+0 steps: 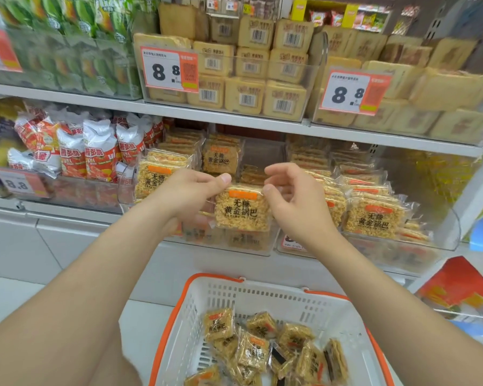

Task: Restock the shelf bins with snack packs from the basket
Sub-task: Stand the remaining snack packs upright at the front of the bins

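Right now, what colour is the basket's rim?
Orange; the basket itself is white. Head view shows it.

Bare forearms point(95, 274), bare left hand point(191, 190), right hand point(293, 199)

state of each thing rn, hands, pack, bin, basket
left hand: pinches snack pack by its top left corner
right hand: fingers curled, tip at pack's top right corner, grip unclear
snack pack: upright, label facing out, at bin front
bin: part full, gap at back
basket: loose packs lie in it

A shop aisle: price tags point(169, 68) front shelf bins point(402, 246) stacked with packaged snacks.
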